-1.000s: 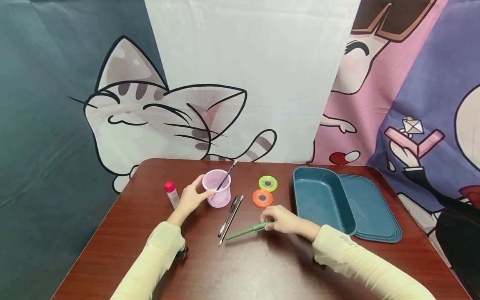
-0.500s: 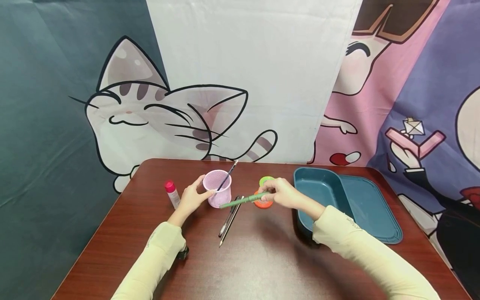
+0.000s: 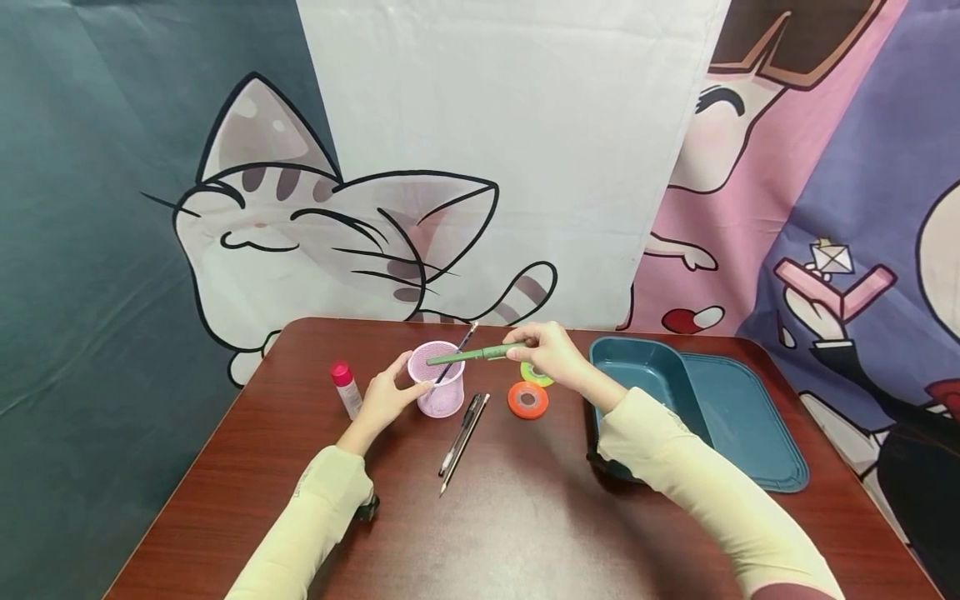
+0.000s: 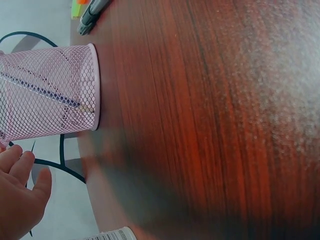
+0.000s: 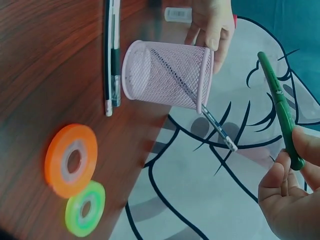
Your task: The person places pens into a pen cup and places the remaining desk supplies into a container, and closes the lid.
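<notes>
My left hand holds the pink mesh pen cup steady, thumb and fingers at its rim and side. A dark patterned pencil leans inside the cup, its eraser end sticking out over the rim. My right hand pinches a green pen by one end. In the head view the pen lies nearly level over the cup's mouth, its free end pointing left. The right wrist view shows the green pen in the air, apart from the cup. In the left wrist view the cup stands upright on the table.
A black pen and a pencil lie side by side before the cup. Orange tape and green tape lie to their right. A glue stick stands left; a teal box and its lid sit right.
My right hand has lifted the green pen off the table and carried it forward and left to above the cup. The left hand stays on the cup.
</notes>
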{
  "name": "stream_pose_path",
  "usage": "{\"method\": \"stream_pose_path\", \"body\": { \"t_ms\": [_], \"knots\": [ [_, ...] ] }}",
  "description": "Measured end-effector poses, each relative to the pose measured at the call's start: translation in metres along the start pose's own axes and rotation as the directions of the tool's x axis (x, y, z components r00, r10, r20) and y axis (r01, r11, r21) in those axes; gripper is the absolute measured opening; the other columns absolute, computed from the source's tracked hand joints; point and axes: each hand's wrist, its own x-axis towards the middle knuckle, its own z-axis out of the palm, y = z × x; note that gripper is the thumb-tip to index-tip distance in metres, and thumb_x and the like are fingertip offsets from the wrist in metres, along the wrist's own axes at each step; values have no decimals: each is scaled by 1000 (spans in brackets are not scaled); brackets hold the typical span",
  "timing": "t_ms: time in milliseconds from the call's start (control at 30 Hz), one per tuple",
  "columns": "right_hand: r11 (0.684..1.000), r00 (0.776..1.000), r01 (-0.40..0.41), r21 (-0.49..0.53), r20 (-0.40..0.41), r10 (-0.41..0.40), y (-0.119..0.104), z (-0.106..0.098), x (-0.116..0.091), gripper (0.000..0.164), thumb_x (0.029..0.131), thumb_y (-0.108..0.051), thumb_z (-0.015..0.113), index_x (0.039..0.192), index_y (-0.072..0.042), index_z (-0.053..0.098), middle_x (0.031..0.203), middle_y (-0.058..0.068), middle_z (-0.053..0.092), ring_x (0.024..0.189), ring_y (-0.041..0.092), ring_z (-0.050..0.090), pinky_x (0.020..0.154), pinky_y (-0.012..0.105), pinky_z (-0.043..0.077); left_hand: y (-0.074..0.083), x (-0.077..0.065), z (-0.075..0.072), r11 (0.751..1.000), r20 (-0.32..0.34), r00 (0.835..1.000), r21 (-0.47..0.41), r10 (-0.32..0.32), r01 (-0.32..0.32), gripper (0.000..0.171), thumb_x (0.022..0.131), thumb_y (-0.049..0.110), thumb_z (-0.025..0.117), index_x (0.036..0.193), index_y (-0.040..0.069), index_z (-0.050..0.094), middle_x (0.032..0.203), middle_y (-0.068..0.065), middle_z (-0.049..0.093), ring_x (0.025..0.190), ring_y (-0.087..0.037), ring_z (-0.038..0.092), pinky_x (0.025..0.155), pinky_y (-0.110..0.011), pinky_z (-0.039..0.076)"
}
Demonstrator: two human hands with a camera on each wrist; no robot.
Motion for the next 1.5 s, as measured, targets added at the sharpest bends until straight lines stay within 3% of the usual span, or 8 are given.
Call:
{"method": "stream_pose_path", "body": {
  "t_ms": [133,367,767,1500],
  "knots": [
    [998,998,-43,47,-39,45,-4,7,9,16,79,-10,65,93,-2,66,65,5,57,34,7,28,37,20,28,-1,0,0,1000,-4,1000,-7,3,-3,72,74,45,66,134,19,37,135,-10,43,124,-32,39,100,-50,31],
    [999,996,-11,-40,-92,8,-4,19,22,16,77,-9,66,90,-2,67,77,11,64,58,6,47,54,18,40,-1,-1,2,1000,-3,1000,-23,13,-13,71,73,44,66,134,19,37,133,-9,45,123,-29,40,101,-48,32],
    [997,994,-19,-80,-110,10,-3,34,37,13,75,-7,67,86,-2,68,79,10,66,59,8,48,53,18,39,-3,-3,2,1000,-7,1000,-25,2,-2,70,75,39,66,135,17,36,136,-9,41,126,-29,37,102,-49,30],
    [993,985,-82,-84,-161,67,3,60,63,14,73,-8,69,86,-5,67,75,6,65,66,10,55,59,18,43,-2,0,2,1000,3,1000,-30,-3,3,74,73,46,66,135,19,35,136,-9,41,125,-28,38,100,-50,31]
  ]
}}
